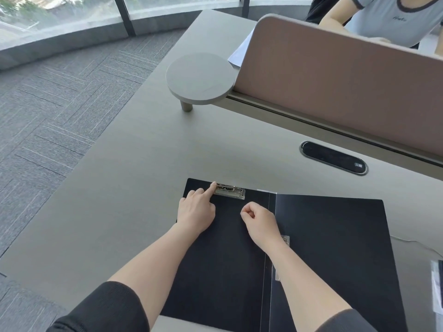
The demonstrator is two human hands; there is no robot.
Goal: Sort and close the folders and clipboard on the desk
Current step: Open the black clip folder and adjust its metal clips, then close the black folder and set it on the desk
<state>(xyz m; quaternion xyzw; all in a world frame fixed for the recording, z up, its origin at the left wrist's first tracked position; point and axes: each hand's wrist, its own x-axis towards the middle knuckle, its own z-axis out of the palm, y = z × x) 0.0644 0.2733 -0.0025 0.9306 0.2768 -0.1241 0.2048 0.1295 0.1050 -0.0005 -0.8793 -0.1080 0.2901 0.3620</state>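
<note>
A black clipboard folder lies open and flat on the grey desk, its cover spread to the right. A silver metal clip sits at the top of its left panel. A second small metal clip shows by the spine, partly hidden by my right wrist. My left hand rests on the left panel, its index finger stretched out and touching the left end of the top clip. My right hand hovers over the same panel, curled into a loose fist with nothing in it.
A round raised shelf stands at the back of the desk beside a pink-brown divider panel. A black oval cable port lies behind the folder. Papers poke in at the right edge. Another person sits beyond the divider.
</note>
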